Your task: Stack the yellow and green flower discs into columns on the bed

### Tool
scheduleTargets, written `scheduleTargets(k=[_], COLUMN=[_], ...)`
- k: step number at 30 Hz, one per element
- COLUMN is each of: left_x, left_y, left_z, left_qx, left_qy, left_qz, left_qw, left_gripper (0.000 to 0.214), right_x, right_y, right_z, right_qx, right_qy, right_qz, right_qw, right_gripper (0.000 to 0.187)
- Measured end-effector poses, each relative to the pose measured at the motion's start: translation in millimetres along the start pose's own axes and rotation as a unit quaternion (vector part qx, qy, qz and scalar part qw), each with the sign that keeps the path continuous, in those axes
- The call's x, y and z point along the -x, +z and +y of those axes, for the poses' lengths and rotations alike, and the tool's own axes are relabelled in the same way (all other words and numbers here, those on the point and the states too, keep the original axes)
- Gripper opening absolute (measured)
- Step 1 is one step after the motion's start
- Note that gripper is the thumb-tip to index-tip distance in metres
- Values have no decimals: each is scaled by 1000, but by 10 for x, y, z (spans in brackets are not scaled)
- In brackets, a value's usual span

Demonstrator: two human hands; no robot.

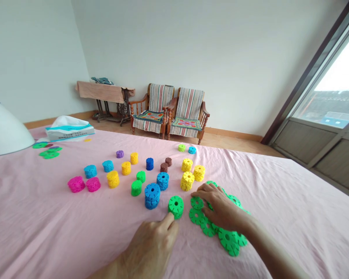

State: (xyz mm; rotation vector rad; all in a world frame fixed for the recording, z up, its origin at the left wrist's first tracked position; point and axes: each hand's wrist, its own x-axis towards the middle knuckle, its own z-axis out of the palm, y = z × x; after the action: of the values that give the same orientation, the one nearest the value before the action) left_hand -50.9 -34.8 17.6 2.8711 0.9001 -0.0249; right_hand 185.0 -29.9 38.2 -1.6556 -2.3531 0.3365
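Observation:
At the near edge of a stack of green notched discs (176, 205), my left hand (154, 242) is closed, its forefinger pressed to the stack's lower front. Its other fingers are curled under and partly hidden. To the right, my right hand (221, 205) lies over a loose spread of green notched discs (228, 238). The fingers of that hand are stretched out and apart, with a single green disc (197, 203) between forefinger and thumb. Left of the green stack stand two blue disc stacks (152, 195). Behind it are several yellow stacks (187, 181).
Farther left on the pink cloth (61, 228) stand small stacks in magenta (76, 184), light blue, orange-yellow, green, purple and brown. A tissue pack (69, 131) and a white rounded object (6, 131) are at the far left. Two wooden armchairs (186, 112) stand beyond the table.

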Motion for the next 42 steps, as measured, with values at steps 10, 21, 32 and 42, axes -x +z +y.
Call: scheduleTargets(k=[10, 21, 32, 42], left_x=[-1, -2, 5, 11], left_y=[7, 24, -16, 29], left_z=[6, -12, 3, 5], left_qx=[-2, -3, -14, 15], left_qy=[-14, -1, -1, -11], left_qz=[11, 11, 6, 44], left_qw=[1000, 1000, 1000, 999], left_gripper=[26, 29, 31, 33], right_x=[-49, -30, 17, -46], right_y=[52, 53, 32, 12], right_z=[-10, -58, -125, -204], right_qx=[-12, -63, -48, -136], right_qy=[19, 31, -9, 12], right_qz=[16, 3, 8, 131], right_qw=[1000, 997, 999, 982], right_gripper=[22, 27, 35, 24])
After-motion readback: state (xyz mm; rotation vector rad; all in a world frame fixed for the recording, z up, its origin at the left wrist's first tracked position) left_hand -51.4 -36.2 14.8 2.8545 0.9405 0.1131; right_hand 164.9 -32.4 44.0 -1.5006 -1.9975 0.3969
